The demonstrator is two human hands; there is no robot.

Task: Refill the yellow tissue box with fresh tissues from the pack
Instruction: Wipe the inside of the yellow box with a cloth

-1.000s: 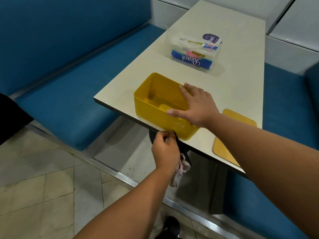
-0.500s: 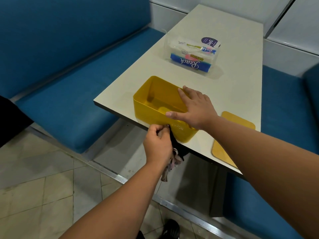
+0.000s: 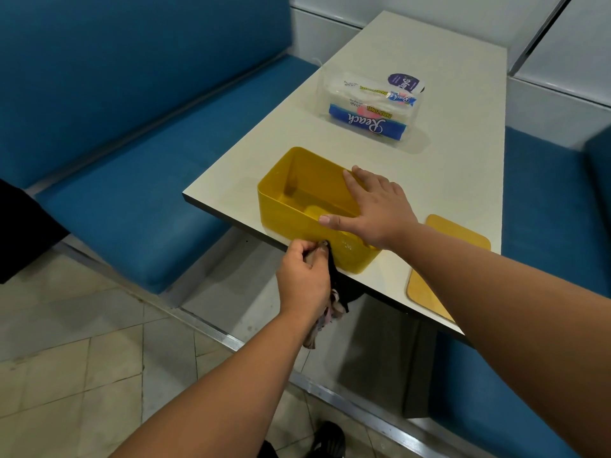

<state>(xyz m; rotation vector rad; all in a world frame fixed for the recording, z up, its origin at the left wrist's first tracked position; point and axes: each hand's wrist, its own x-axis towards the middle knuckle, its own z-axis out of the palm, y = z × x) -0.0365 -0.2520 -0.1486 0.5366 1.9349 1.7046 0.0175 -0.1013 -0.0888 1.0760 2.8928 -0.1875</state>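
closest to the camera, the left hand point(image 3: 302, 279) is curled tight around a dark cloth point(image 3: 334, 285) with a patterned bit hanging below the table edge, and it's pressing the top of that cloth against the near outside wall of the yellow tissue box point(image 3: 297, 219). looks to me like a wipe-down of the box before refilling, which would explain why the cloth is bunched in the fist rather than spread out.

just past it, the right hand point(image 3: 375, 209) lies flat over the box's right end, fingers straight and spread, thumb along the near rim. not gripping anything, just weighing it down, probably so the box doesn't skid while the other hand rubs. makes sense since the box sits right at the near edge of the table point(image 3: 463, 180), slightly overhanging i think.

box is open and looks empty inside. its yellow lid point(image 3: 446, 262) lies flat on the table to the right, apart from the box.

further back, well apart from both hands, the tissue pack point(image 3: 370, 110) sits in its clear wrap, untouched. so refilling proper hasn't started yet.
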